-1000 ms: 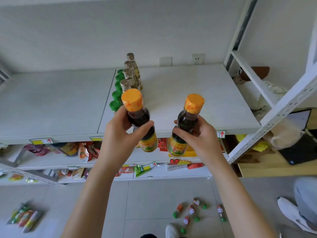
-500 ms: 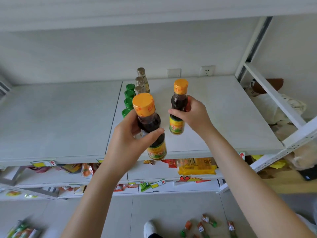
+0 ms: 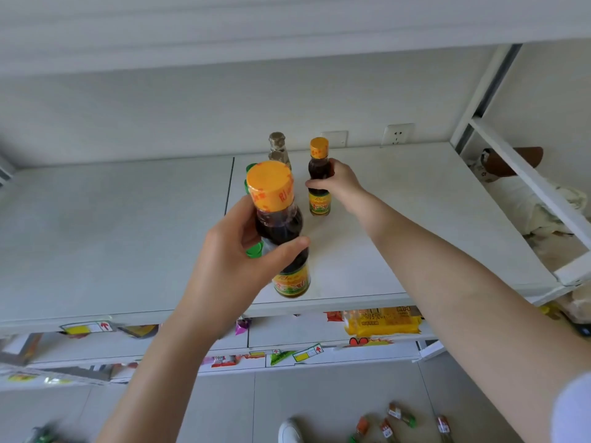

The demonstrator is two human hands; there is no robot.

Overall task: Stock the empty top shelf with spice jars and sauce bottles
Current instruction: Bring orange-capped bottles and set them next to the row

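Observation:
My left hand (image 3: 230,260) grips a dark sauce bottle with an orange cap (image 3: 276,225), held upright above the front of the white top shelf (image 3: 415,225). Farther back, my right hand (image 3: 337,183) holds a second, identical sauce bottle (image 3: 319,177) around its shoulder, its base on or just above the shelf. Behind them stand silver-capped spice jars (image 3: 277,143) and green-capped jars (image 3: 254,251), mostly hidden by the near bottle.
The shelf's white metal upright and brace (image 3: 524,174) rise at the right. Lower shelves hold snack packets (image 3: 382,321). Several small jars (image 3: 399,417) lie on the tiled floor beside my shoe (image 3: 289,430). A wall socket (image 3: 398,134) sits behind the shelf.
My right hand has carried its bottle from the shelf's front edge back toward the jar rows and lowered it to the shelf. My left hand has raised its bottle closer to the camera.

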